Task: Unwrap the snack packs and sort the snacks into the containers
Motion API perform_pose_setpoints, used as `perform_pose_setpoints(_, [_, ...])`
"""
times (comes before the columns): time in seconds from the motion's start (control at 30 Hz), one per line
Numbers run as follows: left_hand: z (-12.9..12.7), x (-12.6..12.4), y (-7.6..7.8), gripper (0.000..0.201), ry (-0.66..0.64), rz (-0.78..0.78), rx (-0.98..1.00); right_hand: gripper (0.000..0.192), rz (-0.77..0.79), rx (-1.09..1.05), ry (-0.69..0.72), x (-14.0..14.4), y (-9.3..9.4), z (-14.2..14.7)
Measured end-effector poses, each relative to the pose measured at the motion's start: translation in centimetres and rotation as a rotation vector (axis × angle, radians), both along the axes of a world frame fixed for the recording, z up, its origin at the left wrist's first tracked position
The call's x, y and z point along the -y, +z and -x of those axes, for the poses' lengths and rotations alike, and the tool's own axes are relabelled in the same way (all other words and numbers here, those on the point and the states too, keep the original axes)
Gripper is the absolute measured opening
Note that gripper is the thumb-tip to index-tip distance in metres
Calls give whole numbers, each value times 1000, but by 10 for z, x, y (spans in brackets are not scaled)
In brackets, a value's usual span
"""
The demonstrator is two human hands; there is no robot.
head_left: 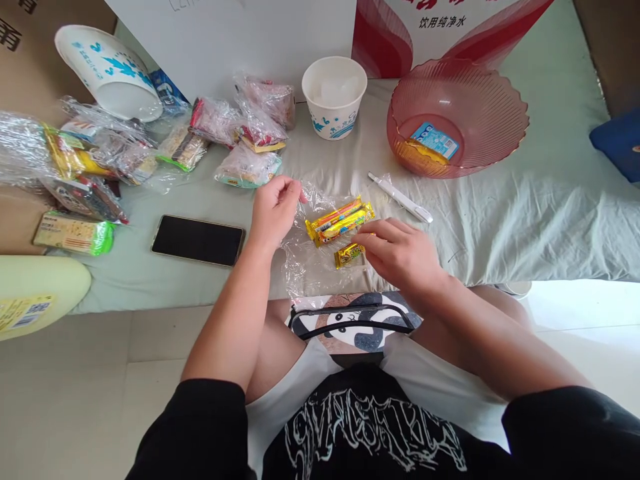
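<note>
Green cloth (500, 233) is carrying everything: right hand (403, 257) is fingering a small gold packet (347, 255), left hand (274, 212) is curling at clear film (296, 270), neither grip readable; yellow packets (345, 228) are lying beyond. Arranging, apparently; next move's calling for steady film.

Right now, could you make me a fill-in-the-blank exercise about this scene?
1. The small yellow packet is nearest the ____ hand.
2. The phone lies on the person's ____ side.
3. There are ____ printed white paper cups.
4. The person's sleeves are coloured ____.

Missing words: right; left; two; black.
</note>
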State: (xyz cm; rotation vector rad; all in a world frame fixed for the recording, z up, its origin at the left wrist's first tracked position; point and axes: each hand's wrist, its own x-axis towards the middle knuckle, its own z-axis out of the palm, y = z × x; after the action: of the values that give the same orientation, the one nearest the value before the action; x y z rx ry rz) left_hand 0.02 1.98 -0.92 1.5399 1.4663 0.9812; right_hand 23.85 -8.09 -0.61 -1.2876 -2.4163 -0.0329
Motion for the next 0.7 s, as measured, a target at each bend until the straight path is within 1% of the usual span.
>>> perform_pose_setpoints(0.1, [1,-1,-1,28,-27,35,12,38,30,7,97,-3,-4,0])
perform_pose_setpoints(0.17, [4,-1,-1,27,-67,57,-17,40,36,9,127,-4,-7,1])
perform_pose_setpoints(0.23, [9,1,2,29,-125,74,-90,38,39,22,133,-5,-8,1])
perform_pose_setpoints(0.3, [14,5,5,36,-207,119,-196,33,48,43,134,-6,-8,1])
perform_pose_setpoints(0.33, [15,6,7,37,-250,143,-253,31,47,50,135,-6,-8,1])
perform_pose_setpoints(0.43, [16,11,11,25,-343,184,-382,31,6,34,128,-8,-6,3])
perform_pose_setpoints(0.5, [13,13,12,20,-376,179,-370,33,-29,8,112,-10,-6,6])
perform_pose_setpoints(0.57, [9,14,11,22,-408,179,-303,36,-31,-3,91,-13,-8,10])
perform_pose_setpoints(0.63, [5,14,10,25,-413,196,-217,40,5,4,80,-17,-11,14])
perform_pose_setpoints(0.7, [2,14,7,25,-391,240,-133,48,71,16,77,-21,-15,18])
